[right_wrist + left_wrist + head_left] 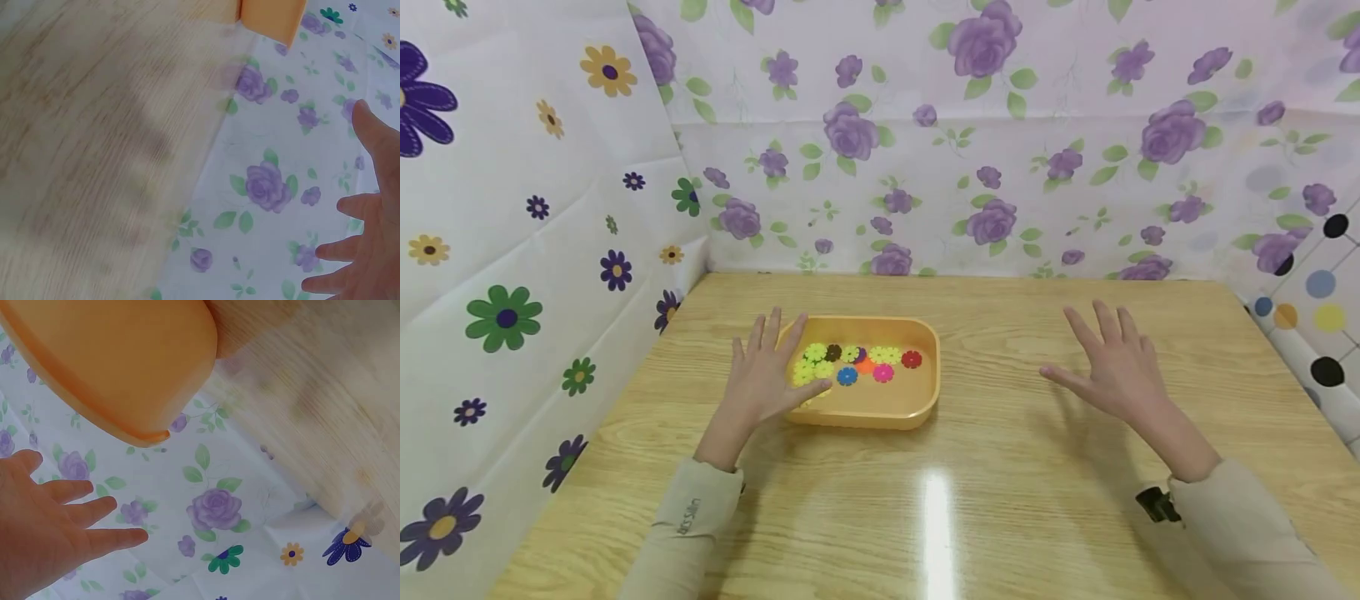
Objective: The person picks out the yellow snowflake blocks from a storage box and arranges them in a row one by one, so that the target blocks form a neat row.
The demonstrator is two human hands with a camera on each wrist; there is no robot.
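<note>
The tray lies on the bench with its long axis running left to right, roughly parallel to the bench's back edge; the left hand is by far the nearer of the two. In the head view this hand covers part of the tray's left end, its fingers directed toward the backdrop, about square to the long axis, and its thumb pointing rightward across the near left corner. The left wrist view separates hand and tray by a strip of backdrop, so the overlap is best read as one of sight line rather than contact.

The right hand is well apart from the tray, beyond its right end, with a stretch of bench between; for this hand the tray lies to the left. The right wrist view shows only a corner of the tray, at the top, away from the fingertips.

Both hands are released: fingers extended and spread, thumbs held out toward each other, neither grasping anything. They appear raised above the bench, palms down in the head view.

Inside the tray lie small notched discs. The yellow-green discs gather mostly at the left end, beside the left thumb; the blue disc and pink disc sit nearer the middle, and the red disc is farthest right.
</note>
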